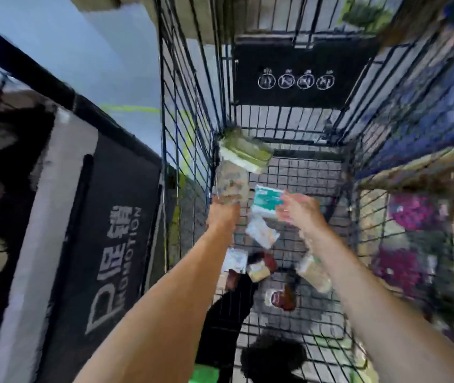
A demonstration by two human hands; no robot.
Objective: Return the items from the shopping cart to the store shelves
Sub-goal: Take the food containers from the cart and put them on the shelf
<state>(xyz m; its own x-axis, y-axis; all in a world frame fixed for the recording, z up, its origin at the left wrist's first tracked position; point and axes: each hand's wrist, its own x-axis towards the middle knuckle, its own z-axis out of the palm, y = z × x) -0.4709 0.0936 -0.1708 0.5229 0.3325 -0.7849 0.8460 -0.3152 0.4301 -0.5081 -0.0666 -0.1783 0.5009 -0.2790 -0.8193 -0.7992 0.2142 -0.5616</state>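
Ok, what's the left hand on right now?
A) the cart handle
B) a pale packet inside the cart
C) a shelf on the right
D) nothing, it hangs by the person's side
B: the left hand grips a pale packet down inside the cart.

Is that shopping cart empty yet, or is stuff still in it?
Not empty. Several packets still lie on the shopping cart floor, including a white packet and a red-brown one.

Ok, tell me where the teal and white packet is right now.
In the head view the teal and white packet sits mid-cart, at the right hand's fingertips, just right of the patterned pack above the left hand.
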